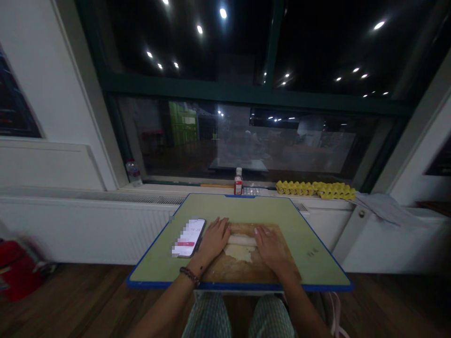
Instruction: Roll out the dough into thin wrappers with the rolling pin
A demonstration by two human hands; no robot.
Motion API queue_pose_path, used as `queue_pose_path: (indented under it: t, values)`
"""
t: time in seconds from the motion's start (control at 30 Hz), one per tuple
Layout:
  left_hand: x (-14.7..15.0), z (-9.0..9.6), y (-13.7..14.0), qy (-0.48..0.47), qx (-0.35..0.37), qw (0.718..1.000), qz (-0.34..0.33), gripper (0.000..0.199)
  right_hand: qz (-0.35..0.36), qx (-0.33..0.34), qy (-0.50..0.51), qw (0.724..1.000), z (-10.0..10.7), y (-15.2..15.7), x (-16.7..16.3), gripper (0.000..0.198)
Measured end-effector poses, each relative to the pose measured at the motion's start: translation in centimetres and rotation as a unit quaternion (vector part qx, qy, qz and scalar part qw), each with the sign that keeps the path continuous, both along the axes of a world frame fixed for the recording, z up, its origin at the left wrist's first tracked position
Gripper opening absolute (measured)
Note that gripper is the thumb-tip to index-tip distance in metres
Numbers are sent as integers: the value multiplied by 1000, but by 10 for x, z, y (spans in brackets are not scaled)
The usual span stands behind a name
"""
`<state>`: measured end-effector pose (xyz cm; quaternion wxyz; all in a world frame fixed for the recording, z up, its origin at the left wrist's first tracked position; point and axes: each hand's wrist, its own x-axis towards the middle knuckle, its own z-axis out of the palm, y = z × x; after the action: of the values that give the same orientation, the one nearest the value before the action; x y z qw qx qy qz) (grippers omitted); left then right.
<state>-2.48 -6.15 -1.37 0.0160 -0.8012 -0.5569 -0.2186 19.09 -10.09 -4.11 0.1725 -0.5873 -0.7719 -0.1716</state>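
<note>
A pale rolling pin (242, 241) lies crosswise over a thin, ragged-edged sheet of dough (239, 253). Under both is a wooden board (232, 273). My left hand (215, 238) rests on the pin's left end, fingers stretched forward and lying flat. On the right end lies my right hand (269, 245), also flat with its fingers extended. The hands cover both ends of the pin. Part of the dough shows between the wrists, on the near side of the pin.
The board sits on a small green table (310, 263) with a blue edge. A lit phone (190, 238) lies left of my left hand. On the sill behind stand a red-labelled bottle (238, 183), a yellow egg tray (315, 189) and a clear plastic bottle (133, 172).
</note>
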Motion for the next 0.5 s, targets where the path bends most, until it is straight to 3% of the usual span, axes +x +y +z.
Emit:
queue_pose_path:
  t: [0.23, 0.5]
  values:
    - [5, 7, 14, 60, -69, 996, 21, 48, -73, -120, 20, 990, 33, 25, -9, 42]
    - [8, 24, 19, 138, -160, 977, -2, 61, -39, -153, 55, 986, 20, 36, -3, 43]
